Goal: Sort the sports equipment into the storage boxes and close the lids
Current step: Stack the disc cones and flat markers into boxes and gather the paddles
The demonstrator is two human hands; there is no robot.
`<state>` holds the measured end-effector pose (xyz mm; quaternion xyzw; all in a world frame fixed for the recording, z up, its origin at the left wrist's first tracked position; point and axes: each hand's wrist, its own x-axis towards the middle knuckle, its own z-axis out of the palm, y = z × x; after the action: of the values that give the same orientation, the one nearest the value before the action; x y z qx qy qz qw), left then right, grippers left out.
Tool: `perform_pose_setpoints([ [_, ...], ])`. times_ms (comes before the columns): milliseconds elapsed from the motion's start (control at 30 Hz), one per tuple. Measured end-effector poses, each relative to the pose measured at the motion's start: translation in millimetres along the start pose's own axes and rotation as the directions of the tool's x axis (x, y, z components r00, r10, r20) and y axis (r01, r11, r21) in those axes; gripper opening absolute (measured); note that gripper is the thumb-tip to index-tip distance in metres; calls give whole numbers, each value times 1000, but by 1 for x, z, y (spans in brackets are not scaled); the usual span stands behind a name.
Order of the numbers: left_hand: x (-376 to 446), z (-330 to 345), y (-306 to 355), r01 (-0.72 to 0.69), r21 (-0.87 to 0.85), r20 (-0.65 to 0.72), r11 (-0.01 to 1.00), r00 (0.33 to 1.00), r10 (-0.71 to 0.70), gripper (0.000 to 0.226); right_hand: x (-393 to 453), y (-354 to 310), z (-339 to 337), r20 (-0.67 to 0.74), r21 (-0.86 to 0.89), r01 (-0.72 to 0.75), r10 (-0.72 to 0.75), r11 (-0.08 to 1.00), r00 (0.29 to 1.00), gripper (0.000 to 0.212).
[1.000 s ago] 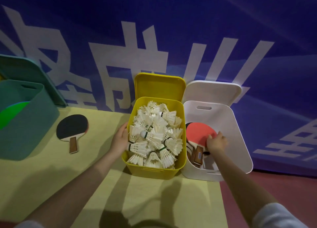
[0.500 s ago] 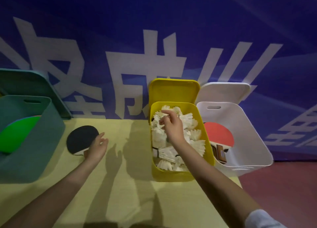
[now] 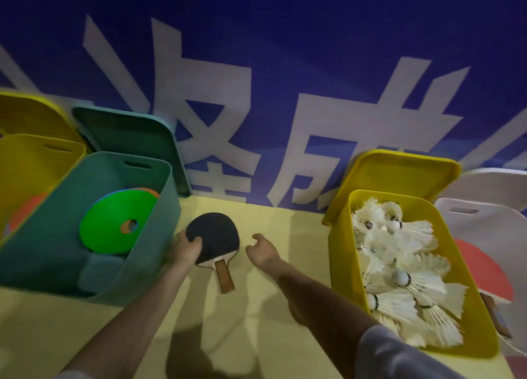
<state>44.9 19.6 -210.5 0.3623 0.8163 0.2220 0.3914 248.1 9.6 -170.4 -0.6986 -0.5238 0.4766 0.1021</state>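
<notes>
A black table-tennis paddle [image 3: 216, 237] with a brown wooden handle lies on the yellow table [image 3: 256, 336] between the boxes. My left hand [image 3: 186, 248] grips the left edge of its blade, thumb on top. My right hand [image 3: 261, 251] hovers just right of the paddle with loosely curled fingers, holding nothing. A teal box [image 3: 57, 236] on the left holds green and orange flat discs. To the right stands a yellow box [image 3: 339, 264] full of white shuttlecocks [image 3: 399, 270]. A white box [image 3: 484, 216] at the far right holds a red paddle [image 3: 484, 273].
Another yellow box [image 3: 34, 161] stands at the far left with something orange inside. All lids lean open against a blue banner wall [image 3: 256, 64] with large white characters. Bare table surface stretches toward me between the teal and yellow boxes.
The view swung left. My left hand closed on the black paddle's blade. My right hand left the shuttlecock box and came over beside the paddle.
</notes>
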Motion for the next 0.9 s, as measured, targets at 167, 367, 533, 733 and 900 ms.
perform_pose_setpoints([
  [167, 35, 13, -6, -1, 49, -31, 999, 1000, 3, 57, 32, -27, 28, 130, 56, -19, 12, 998, 991, 66],
  [367, 17, 9, -1, 91, 2, -86, 996, 992, -91, 43, 49, -19, 35, 150, 310, -184, 143, 933, 978, 69],
  [533, -8, 28, 13, 13, -207, 7, 978, 1000, -12, 34, 41, 4, 17, 89, 460, -123, 92, 879, 992, 45],
  [733, -60, 25, 89, -146, -578, -68, 803, 989, 131, 34, -7, -7, -27, -191, 676, 153, -29, 721, 981, 40],
  [900, -134, 23, 156, -260, -682, -93, 684, 958, 271, 35, -52, -17, -109, -382, 712, 354, -88, 606, 920, 37],
])
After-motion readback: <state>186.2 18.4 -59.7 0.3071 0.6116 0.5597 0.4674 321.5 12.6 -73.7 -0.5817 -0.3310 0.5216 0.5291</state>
